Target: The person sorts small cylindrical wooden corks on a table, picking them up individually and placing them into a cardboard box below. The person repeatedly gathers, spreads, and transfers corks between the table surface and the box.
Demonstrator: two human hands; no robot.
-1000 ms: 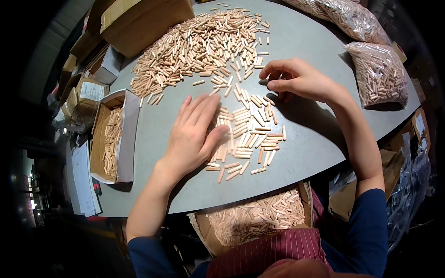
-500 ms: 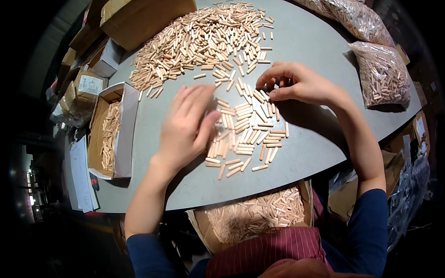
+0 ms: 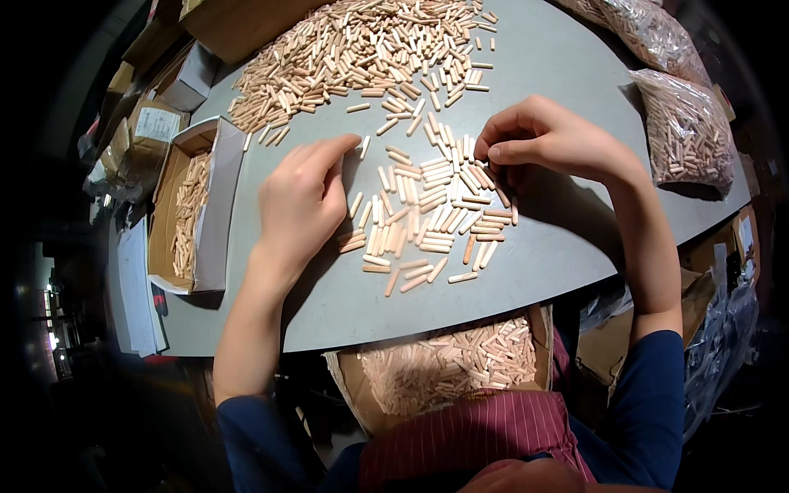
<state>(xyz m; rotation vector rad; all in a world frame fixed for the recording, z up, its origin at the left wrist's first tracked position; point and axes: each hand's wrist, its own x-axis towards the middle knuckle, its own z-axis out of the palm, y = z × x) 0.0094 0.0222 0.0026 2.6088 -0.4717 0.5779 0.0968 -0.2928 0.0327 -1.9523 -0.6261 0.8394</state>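
1. I see short wooden pegs (image 3: 436,194), shaped like small straight rods, pale to pinkish-brown. They make a loose spread on the smooth grey table (image 3: 567,251), between the two hands.
2. The left hand (image 3: 302,193) is at the left of the spread. Its fingers are bent, and the index finger points to a single peg (image 3: 364,148); I cannot tell if it touches this peg or holds anything.
3. The right hand (image 3: 551,144) is at the far right edge of the spread, with thumb and index finger almost closed together, just beside some pegs. I cannot tell if one is pinched.
4. Beyond the spread is a thick heap (image 3: 353,62) of pegs; to the left of the spread, a narrow cardboard box (image 3: 215,222); to the right, a wrinkled transparent bag (image 3: 690,135).
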